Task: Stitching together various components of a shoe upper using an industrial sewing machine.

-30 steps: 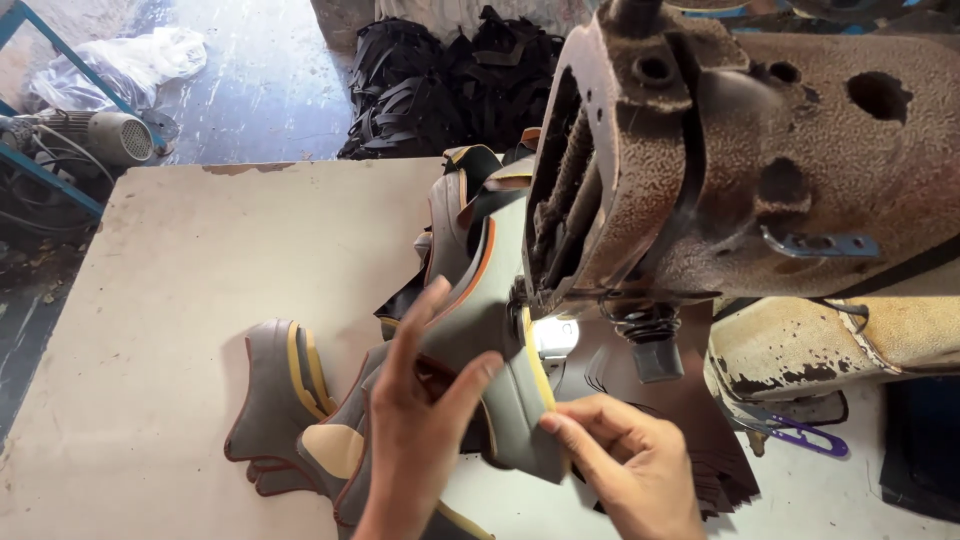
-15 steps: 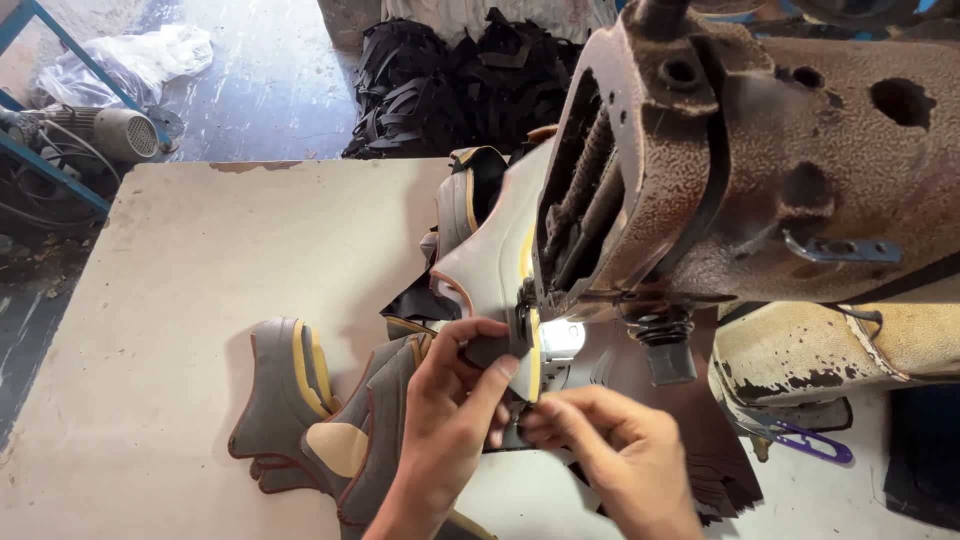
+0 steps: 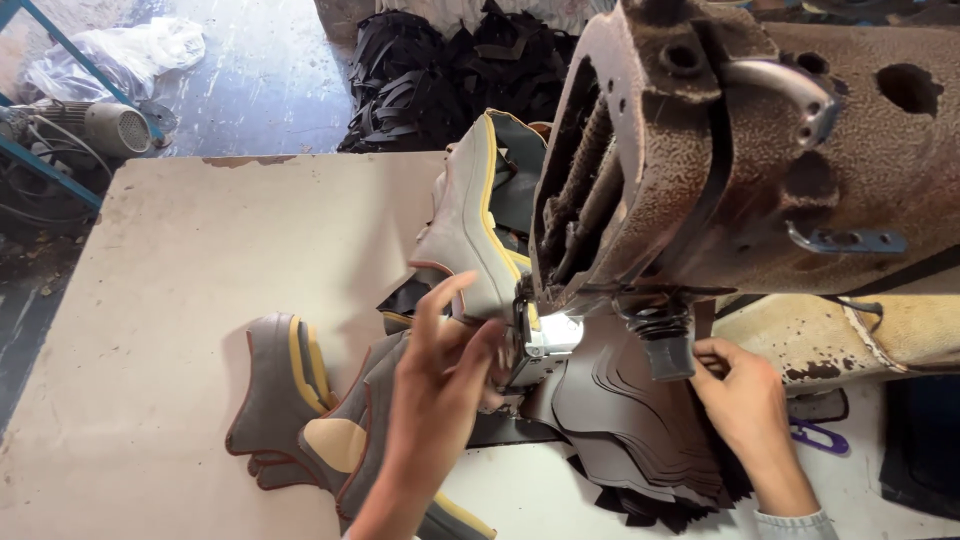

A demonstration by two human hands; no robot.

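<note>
On the bench: a wide, pale, scuffed worktable (image 3: 180, 330) carries everything; beyond its far edge lies a heap of black cut pieces (image 3: 440, 70) on the floor.
Machine: a big, rust-brown, pitted metal sewing machine head (image 3: 760, 170) overhangs the table's right side, its needle end lit by a small white lamp (image 3: 556, 335).
Workpiece: a grey shoe upper with a yellow stripe (image 3: 470, 225) stands up on edge against the needle area, apparently raised so that its seam line meets the foot.
Finished stack: more grey-and-yellow sewn shoe uppers (image 3: 300, 400) lie fanned out at the left, close enough to reach.
Dark stack: flat dark brown cut leather pieces (image 3: 630, 420) lie layered under the machine arm.
Left hand (image 3: 440, 385): fingers spread and open, touching the lower edge of the upright upper just beside the lamp, steadying it.
Right hand (image 3: 745, 400): loosely curled, fingertips at the black cylinder below the machine head, resting over the dark stack; whether it grips anything I cannot tell.
Small item: purple-handled scissors (image 3: 820, 435) lie right of that hand.
</note>
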